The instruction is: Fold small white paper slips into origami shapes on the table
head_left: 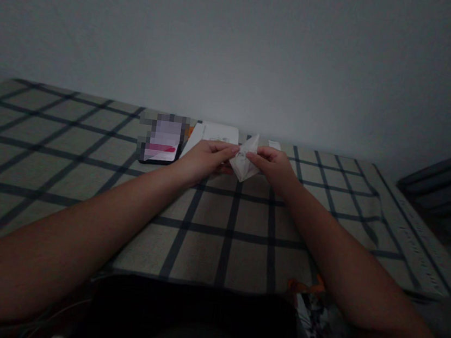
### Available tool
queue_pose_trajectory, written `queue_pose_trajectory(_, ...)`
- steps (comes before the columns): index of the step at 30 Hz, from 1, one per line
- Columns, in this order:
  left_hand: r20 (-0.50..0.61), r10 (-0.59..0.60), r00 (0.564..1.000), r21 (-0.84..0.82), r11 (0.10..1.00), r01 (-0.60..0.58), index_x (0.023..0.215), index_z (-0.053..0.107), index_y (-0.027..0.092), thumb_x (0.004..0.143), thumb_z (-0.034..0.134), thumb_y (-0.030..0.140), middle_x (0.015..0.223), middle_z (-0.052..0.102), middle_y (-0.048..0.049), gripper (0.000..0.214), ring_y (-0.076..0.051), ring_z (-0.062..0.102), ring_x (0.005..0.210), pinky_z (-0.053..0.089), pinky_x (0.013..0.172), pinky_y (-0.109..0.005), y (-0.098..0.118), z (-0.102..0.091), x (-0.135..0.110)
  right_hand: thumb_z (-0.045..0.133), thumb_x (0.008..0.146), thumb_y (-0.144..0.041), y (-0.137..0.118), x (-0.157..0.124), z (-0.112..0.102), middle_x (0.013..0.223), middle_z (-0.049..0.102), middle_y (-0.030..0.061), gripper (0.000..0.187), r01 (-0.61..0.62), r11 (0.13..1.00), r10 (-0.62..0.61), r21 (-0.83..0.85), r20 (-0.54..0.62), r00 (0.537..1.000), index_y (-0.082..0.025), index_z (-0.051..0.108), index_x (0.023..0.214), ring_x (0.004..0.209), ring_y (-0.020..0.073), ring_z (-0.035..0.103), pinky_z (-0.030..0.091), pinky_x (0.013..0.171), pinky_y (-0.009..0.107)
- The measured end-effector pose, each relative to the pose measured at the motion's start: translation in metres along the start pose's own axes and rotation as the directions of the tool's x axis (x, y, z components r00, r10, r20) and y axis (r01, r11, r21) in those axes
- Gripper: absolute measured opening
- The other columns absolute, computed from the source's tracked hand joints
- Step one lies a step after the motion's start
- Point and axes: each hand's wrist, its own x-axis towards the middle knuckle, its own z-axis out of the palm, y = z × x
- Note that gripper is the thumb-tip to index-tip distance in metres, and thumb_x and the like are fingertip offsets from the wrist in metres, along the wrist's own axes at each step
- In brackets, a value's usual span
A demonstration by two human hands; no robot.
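Several objects surround the work on a bench [202,254] covered by a light cloth with dark crossing lines. Left of the frame's centre lies a flat device [164,153] with a lit screen; blocky pixelation masks most of it, and a pink band shows low on the display. Just to its right lies a white flat item [217,130] with a faint drawing on its face; the left hand [211,156] stands in front of its lower part and hides it from view. A small white object [274,144] shows behind the right hand [273,163], largely blocked, and its nature cannot be told. A plain grey wall [239,55] fills the upper frame behind the bench. A dark ridged object [449,185] occupies the right edge, and a black-and-white patterned item [325,326] with orange parts sits at lower right, partly covered by the right forearm. A pale cable [62,311] crosses the lower left.

Both forearms are bare and extend from the lower corners, converging at the centre. The hands hold a folded white sheet [244,163], roughly diamond-shaped, between them. The left hand grips its left edge, thumb on top and fingers beneath; the right hand pinches its right side with thumb and fingertips.
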Motion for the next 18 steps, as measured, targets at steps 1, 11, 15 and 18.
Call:
queue_pose_trajectory(1,0.003,0.015,1.0,0.041,0.999,-0.015,0.096,0.075,0.017,0.078,0.07,0.052,0.09,0.074,-0.0077,0.039,-0.016,0.067,0.076,0.056,0.071,-0.029,-0.0006,-0.0003,0.0,0.066,0.081,-0.05,-0.0008,-0.0001,0.0,0.073,0.061,0.0,0.034,0.002,1.0,-0.002,-0.002,0.001,1.0,-0.016,0.069,0.084,0.063,0.0107,0.049,0.036,0.058,0.024)
queue_pose_trajectory(11,-0.069,0.111,0.991,0.304,0.949,-0.085,0.095,0.078,0.018,0.077,0.071,0.051,0.083,0.073,-0.0062,0.038,-0.015,0.063,0.066,0.054,0.06,-0.027,-0.0005,-0.0015,-0.0007,0.067,0.079,-0.049,-0.0077,-0.0021,0.002,0.067,0.059,-0.0003,0.033,0.017,0.997,-0.016,-0.074,0.019,1.0,-0.016,0.067,0.077,0.06,0.0107,0.048,0.037,0.056,0.025)
queue_pose_trajectory(15,-0.086,0.099,0.991,0.244,0.967,-0.075,0.095,0.077,0.018,0.074,0.074,0.047,0.086,0.073,-0.0062,0.035,-0.016,0.063,0.069,0.052,0.06,-0.027,0.0002,-0.0008,-0.0012,0.067,0.08,-0.05,-0.0041,-0.0014,0.0035,0.074,0.064,0.0021,0.034,0.032,0.998,-0.03,-0.049,0.047,0.998,-0.016,0.066,0.08,0.065,0.0123,0.054,0.04,0.059,0.026)
queue_pose_trajectory(18,-0.119,0.081,0.99,0.228,0.972,-0.053,0.091,0.076,0.017,0.071,0.077,0.046,0.081,0.072,-0.0066,0.036,-0.015,0.062,0.064,0.049,0.057,-0.027,-0.003,-0.001,-0.0004,0.068,0.079,-0.051,-0.0038,-0.0013,0.0045,0.072,0.063,0.0015,0.035,0.028,0.999,-0.025,-0.039,0.057,0.998,-0.016,0.066,0.079,0.064,0.0119,0.053,0.041,0.059,0.025)
